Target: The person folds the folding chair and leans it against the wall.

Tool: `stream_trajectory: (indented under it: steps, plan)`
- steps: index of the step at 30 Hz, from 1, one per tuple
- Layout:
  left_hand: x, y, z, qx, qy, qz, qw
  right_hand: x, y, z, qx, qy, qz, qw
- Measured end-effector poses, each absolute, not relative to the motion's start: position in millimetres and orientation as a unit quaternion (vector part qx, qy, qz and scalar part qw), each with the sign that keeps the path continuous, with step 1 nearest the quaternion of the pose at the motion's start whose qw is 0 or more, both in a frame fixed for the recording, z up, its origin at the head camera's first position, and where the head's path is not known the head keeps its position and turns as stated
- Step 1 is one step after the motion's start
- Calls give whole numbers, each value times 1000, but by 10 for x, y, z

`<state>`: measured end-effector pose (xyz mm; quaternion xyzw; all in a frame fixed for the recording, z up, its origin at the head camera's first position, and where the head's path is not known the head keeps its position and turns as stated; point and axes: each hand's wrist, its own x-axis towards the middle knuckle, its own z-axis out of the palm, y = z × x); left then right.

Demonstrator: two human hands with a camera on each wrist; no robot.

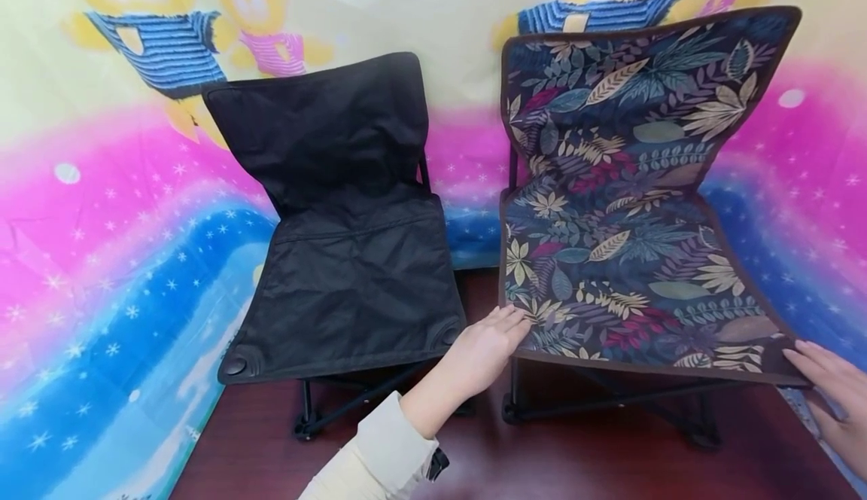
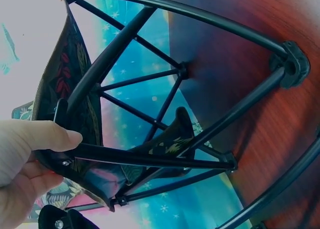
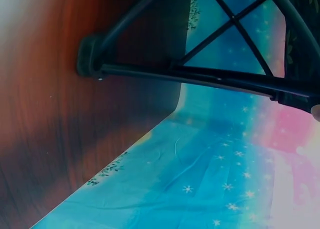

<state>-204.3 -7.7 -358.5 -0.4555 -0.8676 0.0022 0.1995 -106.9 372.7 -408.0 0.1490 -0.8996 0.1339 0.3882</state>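
A folding chair with a leaf-patterned fabric seat [image 1: 609,259] stands on the right in the head view. My left hand [image 1: 484,349] grips its front left seat corner, fingers on the fabric. In the left wrist view the left thumb [image 2: 55,137] lies against the black tube frame [image 2: 150,156] under that corner. At the front right corner my right hand [image 1: 833,402] holds the seat edge, fingers on top. Only a fingertip [image 3: 316,112] of it shows in the right wrist view, beside the frame joint [image 3: 295,100].
A plain black folding chair [image 1: 359,282] stands to the left, a narrow gap from the patterned one. Both are on a dark red wooden tabletop [image 1: 542,462]. Behind and around hangs a colourful cloth backdrop [image 1: 101,206] with bears and snowflakes.
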Motion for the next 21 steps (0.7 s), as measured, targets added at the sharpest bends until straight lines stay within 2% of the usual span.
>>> stream_trajectory:
  steps: [12,21]
  plan:
    - [-2017,-95,-3626,-477,-850,-9,223,-1120,3772,-4101,197,-842,185,467]
    - [-2014,-85,-3653,-475,-844,-47,244,-1143,3719,-4016,206,-849,180,452]
